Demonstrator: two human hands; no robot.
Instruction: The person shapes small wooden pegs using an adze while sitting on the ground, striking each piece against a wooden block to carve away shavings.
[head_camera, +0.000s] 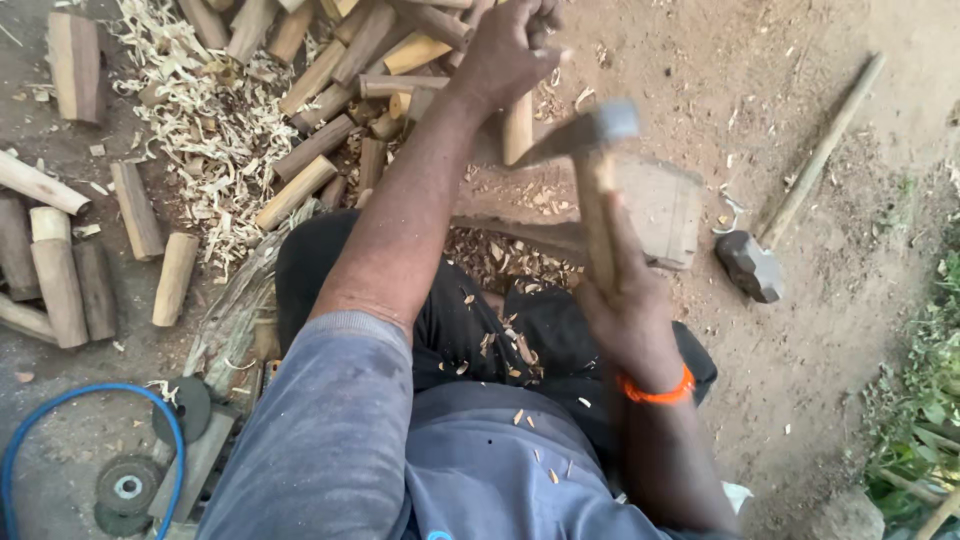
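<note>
1. Bare dirt ground (830, 330) carries everything, strewn with wood shavings (200, 130) toward its upper left edge.
2. A person sits with dark trousers flecked with chips, facing a flat wooden block (660, 205).
3. Their right hand (625, 300), with an orange band at the wrist, is wrapped tight around the handle of a small hatchet (590, 135), its head raised over the block.
4. Their left hand (510, 45) is closed on a pale wooden stick (517, 128), which stands just behind the block's far edge.
5. Judging from the grip, a good cut wants the stick steady and upright, fingers kept high and clear of the blade's path.
6. A heap of cut sticks (330, 90) lies beyond the left arm; a sledgehammer (752, 265) rests on the ground, right of the block.
7. Motion blurs the hatchet head, so its edge is hard to read; the stick's top is hidden in the fist, its foot behind the hatchet.
</note>
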